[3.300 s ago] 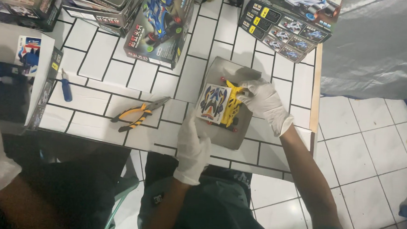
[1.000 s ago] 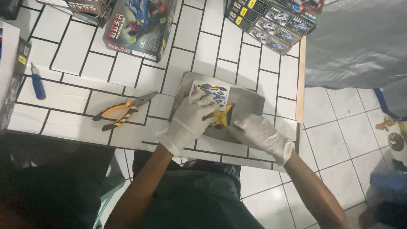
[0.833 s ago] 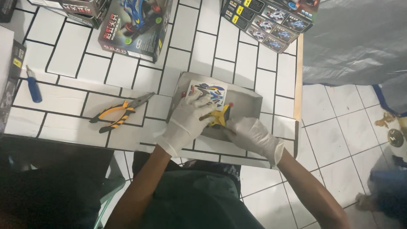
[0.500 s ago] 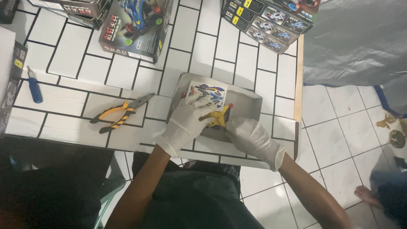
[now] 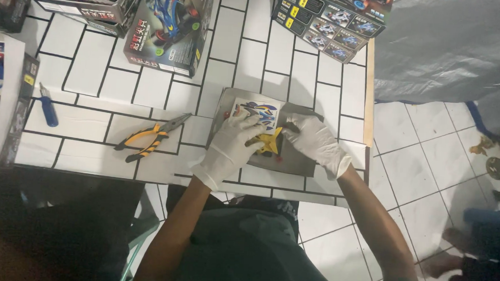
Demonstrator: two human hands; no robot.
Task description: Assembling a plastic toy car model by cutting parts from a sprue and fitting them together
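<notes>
While both gloved hands press a yellow toy car [image 5: 268, 141], grey tray [image 5: 297, 160] near table edge [image 5: 369, 90]

A: Where is the flat grey open box tray [image 5: 294, 160] placed?
B: On the white tiled tabletop [image 5: 93, 86], near its right edge. A small yellow model car part [image 5: 270, 141] is set in it, between the white-gloved left hand [image 5: 229, 151] and white-gloved right hand [image 5: 315, 141].

A: What is found left of the tray?
B: Orange-handled pliers [image 5: 150, 138]; further left, a small blue-handled screwdriver [image 5: 47, 107].

A: And behind?
B: A blue printed model car box [image 5: 167, 28] behind-left, a dark printed model car box [image 5: 330, 19] behind-right.
</notes>
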